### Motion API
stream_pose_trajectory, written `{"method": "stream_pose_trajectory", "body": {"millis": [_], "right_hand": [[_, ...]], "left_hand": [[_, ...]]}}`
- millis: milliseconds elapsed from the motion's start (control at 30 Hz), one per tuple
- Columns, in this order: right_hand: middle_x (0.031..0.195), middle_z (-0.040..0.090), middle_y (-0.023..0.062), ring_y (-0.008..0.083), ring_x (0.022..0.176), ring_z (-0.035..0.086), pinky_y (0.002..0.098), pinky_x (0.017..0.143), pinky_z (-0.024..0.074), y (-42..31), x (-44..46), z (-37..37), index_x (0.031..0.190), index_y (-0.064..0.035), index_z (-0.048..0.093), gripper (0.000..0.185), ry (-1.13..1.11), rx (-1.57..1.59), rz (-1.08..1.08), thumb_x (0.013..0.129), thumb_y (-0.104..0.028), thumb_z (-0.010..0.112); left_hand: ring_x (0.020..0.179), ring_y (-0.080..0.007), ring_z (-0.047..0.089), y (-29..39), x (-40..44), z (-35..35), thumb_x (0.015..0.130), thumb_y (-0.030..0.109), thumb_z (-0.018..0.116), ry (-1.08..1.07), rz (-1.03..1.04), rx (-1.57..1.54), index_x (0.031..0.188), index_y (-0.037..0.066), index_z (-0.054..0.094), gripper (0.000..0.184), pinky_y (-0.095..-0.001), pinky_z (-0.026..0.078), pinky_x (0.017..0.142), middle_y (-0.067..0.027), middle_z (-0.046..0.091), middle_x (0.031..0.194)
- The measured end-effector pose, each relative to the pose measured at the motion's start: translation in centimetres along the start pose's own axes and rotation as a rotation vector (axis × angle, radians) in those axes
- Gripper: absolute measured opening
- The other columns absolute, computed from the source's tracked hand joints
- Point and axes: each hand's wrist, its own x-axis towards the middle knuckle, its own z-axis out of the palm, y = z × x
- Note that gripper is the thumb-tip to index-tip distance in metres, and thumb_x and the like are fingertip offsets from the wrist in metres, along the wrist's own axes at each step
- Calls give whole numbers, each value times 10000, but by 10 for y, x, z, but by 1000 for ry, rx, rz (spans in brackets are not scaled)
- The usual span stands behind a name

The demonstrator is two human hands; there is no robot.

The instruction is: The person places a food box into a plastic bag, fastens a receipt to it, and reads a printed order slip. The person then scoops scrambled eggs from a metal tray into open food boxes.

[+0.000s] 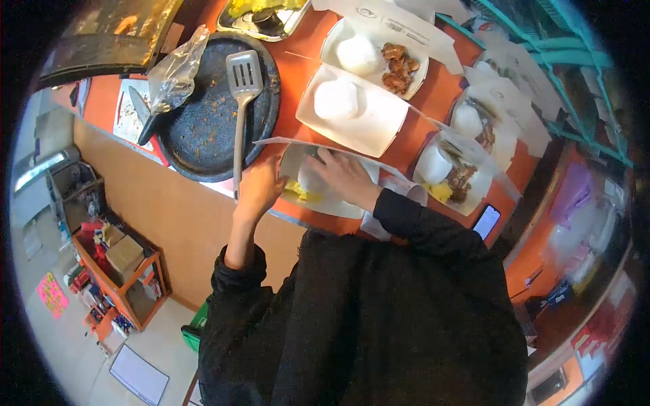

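Both hands are at a white paper food box near the table's front edge. My left hand is at the box's left side, its fingers at the rim beside some yellow food; whether they grip the rim is unclear. Over the box reaches my right hand, fingers spread, touching or just above a white mound that it partly hides. Behind it, an open box holds a white mound. Another box farther back holds a white mound and brown meat.
A dark round stone plate stands left, with a slotted spatula and plastic bag on it. A knife lies beside it. Filled boxes and a phone are right. A metal tray is at the back.
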Motion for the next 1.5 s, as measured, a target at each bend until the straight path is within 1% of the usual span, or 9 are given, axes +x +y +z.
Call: {"method": "stream_pose_trajectory", "body": {"millis": [167,333,467,567,633,900,1133,1367,1500], "right_hand": [[1059,439,147,313,881,523,376,737,446,-6,-25,-35,1140,-77,413,425,142,158,-30,742,-147,544],[770,575,132,252,731,578,329,633,451,16,-33,-172,791,-38,576,110,-131,646,-13,703,-104,573],[661,580,45,133,607,554,264,565,428,50,-34,-229,740,-27,579,69,467,518,237,698,-80,589],[676,572,29,97,598,525,220,526,404,40,-48,-254,750,-20,586,75,262,582,637,707,-80,598],[703,568,50,87,590,509,197,482,376,41,-52,-237,793,-23,605,105,132,512,500,721,-100,603],[752,584,105,141,677,583,260,578,473,0,-15,-206,1000,-34,552,292,239,634,112,713,-51,602],[825,595,179,308,716,580,358,680,460,-39,70,-143,893,19,591,199,304,857,-230,751,-98,517],[862,599,77,109,713,532,245,606,430,-21,152,-105,1030,-4,544,273,397,1367,247,771,-60,478],[866,568,92,154,737,526,283,621,430,31,148,-107,1057,1,481,325,705,889,-67,742,-77,490]], "left_hand": [[747,-350,561,-1,4,-2,690,179,587,-68,44,-77,1027,25,481,385,-423,443,655,-186,584,803],[719,-351,563,-5,7,-1,713,181,566,-100,53,-69,1033,19,471,371,-425,444,637,-187,584,792],[680,-350,564,-7,4,-14,738,225,546,-102,25,-56,943,29,530,284,-431,444,620,-171,589,722],[671,-340,573,-18,-6,-41,758,279,523,-86,-68,-131,830,52,584,245,-417,444,620,-155,591,676],[689,-331,580,-16,-6,-79,753,288,529,-68,-312,-25,838,55,584,253,-406,445,618,-157,593,693],[829,-282,509,-84,61,-132,666,109,629,1145,-315,495,950,122,504,311,-349,425,702,-103,482,907],[562,-235,577,-5,57,-165,766,212,583,1018,-33,41,802,116,567,104,-332,423,501,-87,586,622],[467,-154,485,74,25,-156,760,144,583,644,248,-399,770,47,544,105,-257,386,468,-81,490,531],[506,-66,443,98,25,-138,758,113,591,309,442,-787,776,22,547,102,-220,373,481,-29,497,555]]}}
